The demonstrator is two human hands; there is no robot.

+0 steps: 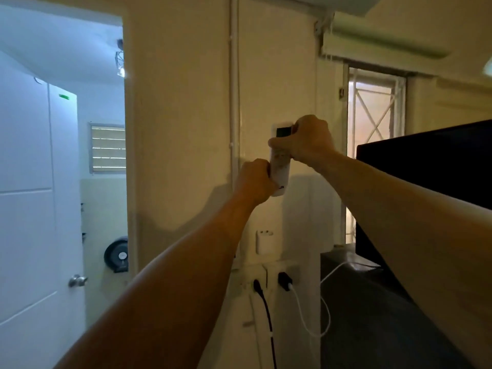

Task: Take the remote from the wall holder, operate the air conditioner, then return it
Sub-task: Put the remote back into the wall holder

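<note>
A white remote (281, 174) with a small dark screen at its top is held upright in front of the cream wall. My left hand (254, 182) grips its lower left side. My right hand (310, 141) wraps its upper part from the right, with the thumb across the buttons below the screen. Lower on the wall hangs a small white wall holder (264, 241), with nothing in it. The underside of a white air conditioner (319, 4) shows at the top edge.
An open white door (40, 195) at the left leads into a bright bathroom. Wall sockets (269, 278) below the holder carry a black and a white cable. A dark screen (426, 161) stands on a dark desk (372, 315) at the right, before a window (375, 121).
</note>
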